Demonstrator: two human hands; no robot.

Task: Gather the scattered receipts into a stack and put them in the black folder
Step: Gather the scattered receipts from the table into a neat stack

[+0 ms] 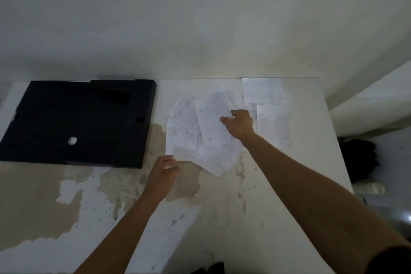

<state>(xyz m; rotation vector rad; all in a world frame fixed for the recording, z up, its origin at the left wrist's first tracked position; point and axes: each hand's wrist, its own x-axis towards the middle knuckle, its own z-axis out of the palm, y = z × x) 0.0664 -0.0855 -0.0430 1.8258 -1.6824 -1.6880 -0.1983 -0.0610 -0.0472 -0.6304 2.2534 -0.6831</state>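
A loose pile of white receipts lies overlapping in the middle of the table. Two more receipts lie apart from it: one at the far edge, another to the right of the pile. The black folder lies closed and flat at the far left. My right hand rests on the pile's right side, fingers on a long receipt. At the pile's near left corner, my left hand pinches the paper's edge.
The white table has large worn brown patches at the near left. Its right edge drops to a floor with a dark bundle and a white object. A pale wall stands just behind the table.
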